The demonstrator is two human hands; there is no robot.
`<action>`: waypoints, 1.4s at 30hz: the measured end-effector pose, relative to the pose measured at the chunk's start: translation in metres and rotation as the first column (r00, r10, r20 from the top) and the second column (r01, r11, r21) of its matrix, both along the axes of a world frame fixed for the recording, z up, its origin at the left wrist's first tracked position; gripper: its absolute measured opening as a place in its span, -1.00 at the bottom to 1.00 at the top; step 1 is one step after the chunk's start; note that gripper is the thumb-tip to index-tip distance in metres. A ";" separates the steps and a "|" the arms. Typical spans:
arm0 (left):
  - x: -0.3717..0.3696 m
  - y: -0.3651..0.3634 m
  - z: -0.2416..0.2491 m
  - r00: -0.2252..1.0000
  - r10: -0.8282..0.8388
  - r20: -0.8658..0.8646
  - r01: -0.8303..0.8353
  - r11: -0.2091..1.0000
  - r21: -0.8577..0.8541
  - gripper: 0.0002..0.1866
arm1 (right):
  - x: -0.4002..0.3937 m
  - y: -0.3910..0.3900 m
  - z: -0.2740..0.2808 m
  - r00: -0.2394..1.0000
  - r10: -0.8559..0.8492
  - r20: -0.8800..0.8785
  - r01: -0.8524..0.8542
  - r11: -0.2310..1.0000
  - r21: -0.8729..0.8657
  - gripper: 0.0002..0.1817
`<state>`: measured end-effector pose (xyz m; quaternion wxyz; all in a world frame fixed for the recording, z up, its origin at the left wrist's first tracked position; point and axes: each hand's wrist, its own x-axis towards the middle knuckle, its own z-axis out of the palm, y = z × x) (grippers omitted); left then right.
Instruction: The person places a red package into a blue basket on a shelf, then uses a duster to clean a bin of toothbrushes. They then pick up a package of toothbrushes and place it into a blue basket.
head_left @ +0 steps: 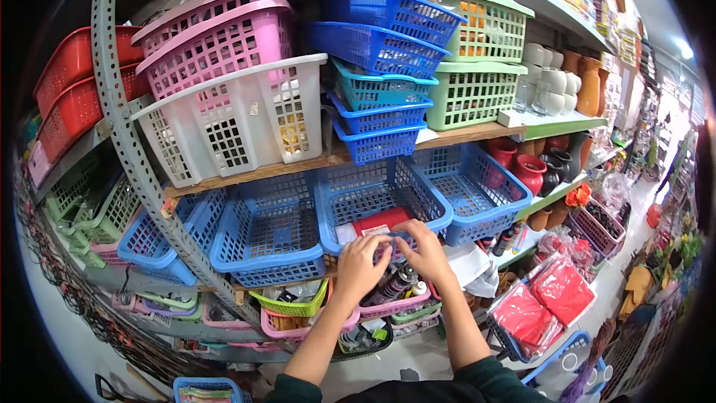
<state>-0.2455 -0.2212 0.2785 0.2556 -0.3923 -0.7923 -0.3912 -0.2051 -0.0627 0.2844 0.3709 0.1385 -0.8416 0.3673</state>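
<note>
Both of my hands meet in front of the middle blue basket (384, 198) on the shelf. My left hand (363, 263) has its fingers bent and pressed together near the basket's front rim. Close beside it, my right hand (423, 251) is curled with its fingertips almost touching the left ones. Whatever is between the fingertips is too small to make out. Inside the basket behind them lies a red and white packet (382, 222). Below the hands, a pink basket (399, 304) holds a dark spray can (395, 283).
Blue baskets (272, 227) stand on both sides. Above are a white basket (239, 116), pink baskets and green baskets (477, 93). A perforated metal post (123, 116) rises at left. Red packets (563, 291), vases (529, 172) and an aisle (634, 231) are at right.
</note>
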 end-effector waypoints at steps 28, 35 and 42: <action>0.330 0.183 -0.080 0.462 -0.828 0.317 0.846 0.519 0.123 -0.83 | 0.477 0.058 -0.132 -0.137 -0.960 0.242 0.974 -0.085 0.212 -0.55; 0.388 0.194 -0.119 0.424 -0.824 0.376 0.857 0.499 0.127 -0.83 | 0.520 0.061 -0.197 -0.406 -0.771 0.491 0.860 -0.141 0.491 -0.31; 0.402 0.198 -0.137 0.454 -0.785 0.422 0.839 0.536 0.094 -0.82 | 0.536 0.050 -0.194 -0.273 -0.824 0.497 0.926 -0.085 0.369 -0.28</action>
